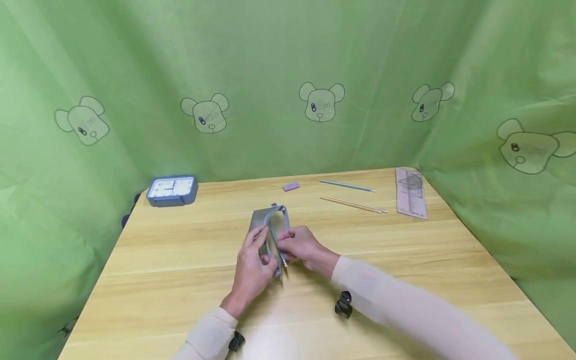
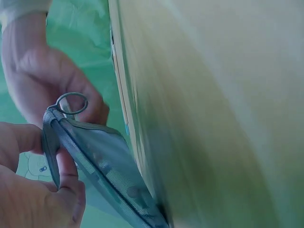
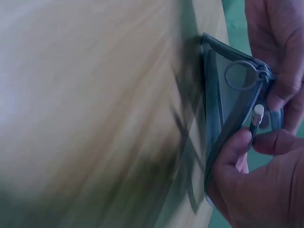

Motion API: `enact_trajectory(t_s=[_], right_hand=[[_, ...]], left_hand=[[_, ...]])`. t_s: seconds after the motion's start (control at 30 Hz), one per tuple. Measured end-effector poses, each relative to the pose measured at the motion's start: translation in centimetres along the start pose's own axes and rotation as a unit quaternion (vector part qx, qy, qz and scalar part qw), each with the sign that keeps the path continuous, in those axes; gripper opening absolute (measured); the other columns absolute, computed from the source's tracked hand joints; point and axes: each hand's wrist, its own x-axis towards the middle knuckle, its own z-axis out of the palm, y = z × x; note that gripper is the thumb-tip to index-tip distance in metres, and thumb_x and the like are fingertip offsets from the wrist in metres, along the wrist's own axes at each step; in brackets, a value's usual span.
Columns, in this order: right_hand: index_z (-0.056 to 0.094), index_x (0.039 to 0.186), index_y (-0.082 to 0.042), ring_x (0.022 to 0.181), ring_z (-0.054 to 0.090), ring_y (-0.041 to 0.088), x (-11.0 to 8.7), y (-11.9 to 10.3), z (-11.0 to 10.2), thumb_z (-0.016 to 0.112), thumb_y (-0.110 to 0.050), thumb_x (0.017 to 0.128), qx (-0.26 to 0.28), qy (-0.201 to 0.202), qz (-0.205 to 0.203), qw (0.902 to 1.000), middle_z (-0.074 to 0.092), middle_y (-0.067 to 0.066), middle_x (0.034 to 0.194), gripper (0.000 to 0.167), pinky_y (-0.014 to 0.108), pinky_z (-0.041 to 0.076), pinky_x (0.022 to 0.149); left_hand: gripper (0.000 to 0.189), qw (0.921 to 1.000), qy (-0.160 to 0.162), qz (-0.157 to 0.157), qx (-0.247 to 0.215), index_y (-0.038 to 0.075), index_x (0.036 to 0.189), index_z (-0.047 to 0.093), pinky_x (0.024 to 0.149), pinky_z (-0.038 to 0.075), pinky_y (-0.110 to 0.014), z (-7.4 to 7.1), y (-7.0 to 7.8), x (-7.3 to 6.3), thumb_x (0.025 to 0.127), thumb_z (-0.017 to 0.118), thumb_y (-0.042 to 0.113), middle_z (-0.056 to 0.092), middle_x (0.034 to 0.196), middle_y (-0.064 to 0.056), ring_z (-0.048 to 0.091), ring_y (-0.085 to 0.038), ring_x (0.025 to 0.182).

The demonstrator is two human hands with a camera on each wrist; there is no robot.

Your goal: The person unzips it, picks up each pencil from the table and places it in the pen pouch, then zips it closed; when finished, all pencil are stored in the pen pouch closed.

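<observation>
A grey-blue zippered mesh pencil pouch [image 1: 258, 220] stands tilted on edge over the table, its zip side gaping. My left hand [image 1: 253, 270] pinches one edge of the opening between thumb and fingers, near the end with the zip's ring pull [image 2: 72, 103]. On the other side, my right hand [image 1: 302, 246] pinches a pencil [image 3: 256, 116] between thumb and forefinger. Its pale eraser end shows at the pouch's mouth, while the rest is hidden behind fingers and mesh.
Behind the pouch lies a purple eraser [image 1: 291, 186]. To the right are a blue pencil [image 1: 346, 185], two tan pencils [image 1: 351, 204] and clear rulers [image 1: 410, 195]. A blue clock [image 1: 172, 190] sits at the table's back left corner. Green curtains [image 1: 279, 145] enclose the table [image 1: 180, 280].
</observation>
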Motion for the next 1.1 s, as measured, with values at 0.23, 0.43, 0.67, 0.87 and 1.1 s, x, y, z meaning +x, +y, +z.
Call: enact_trajectory(t_s=[0.23, 0.43, 0.67, 0.87, 1.1], right_hand=[[0.075, 0.108, 0.005, 0.067, 0.065, 0.009, 1.6, -1.0, 1.8, 0.072, 0.000, 0.093, -0.023, 0.035, 0.012, 0.9991, 0.070, 0.005, 0.087, 0.016, 0.016, 0.060, 0.061], [0.076, 0.109, 0.006, 0.063, 0.065, 0.008, 2.5, -1.1, 2.5, 0.074, 0.002, 0.091, -0.029, 0.045, 0.015, 0.9985, 0.075, 0.011, 0.091, 0.019, 0.015, 0.058, 0.057], [0.078, 0.107, 0.002, 0.072, 0.068, 0.013, 2.6, 0.0, 2.6, 0.074, 0.005, 0.083, -0.081, 0.062, -0.019, 0.9946, 0.079, 0.015, 0.099, 0.024, 0.020, 0.062, 0.063], [0.074, 0.111, 0.002, 0.083, 0.074, 0.019, 2.3, 0.7, 0.1, 0.074, 0.007, 0.089, -0.082, 0.074, -0.084, 0.9903, 0.079, 0.016, 0.100, 0.023, 0.028, 0.068, 0.078], [0.069, 0.129, 0.002, 0.121, 0.065, 0.036, 3.1, 3.3, -8.0, 0.068, 0.002, 0.092, -0.345, 0.124, -0.192, 0.9104, 0.069, 0.021, 0.129, 0.037, 0.053, 0.059, 0.109]], left_hand=[[0.074, 0.9998, -0.003, 0.015, 0.017, -0.011, 0.154, 0.049, 0.063, 0.059, -0.016, 0.2, 0.0, -0.1, 0.082, 0.068, -0.012, 0.048, 0.163, -0.021, 0.057, -0.003, 0.076], [0.071, 0.9996, 0.012, 0.013, 0.020, -0.014, 0.151, 0.050, 0.064, 0.059, -0.016, 0.1, -0.1, 0.1, 0.082, 0.067, -0.013, 0.048, 0.162, -0.022, 0.062, -0.007, 0.076], [0.074, 1.0000, 0.006, 0.006, -0.002, -0.010, 0.153, 0.050, 0.063, 0.059, -0.016, 0.2, 0.3, 0.1, 0.083, 0.072, -0.010, 0.048, 0.163, -0.020, 0.058, -0.002, 0.075], [0.077, 0.9999, 0.012, -0.009, -0.007, -0.007, 0.156, 0.048, 0.065, 0.060, -0.016, -0.2, 0.2, 0.2, 0.083, 0.072, -0.011, 0.047, 0.165, -0.016, 0.059, -0.003, 0.075], [0.078, 0.9990, 0.010, -0.030, -0.032, -0.005, 0.158, 0.046, 0.066, 0.063, -0.018, -1.1, -0.4, 0.1, 0.085, 0.073, -0.012, 0.044, 0.167, -0.014, 0.062, -0.008, 0.077]])
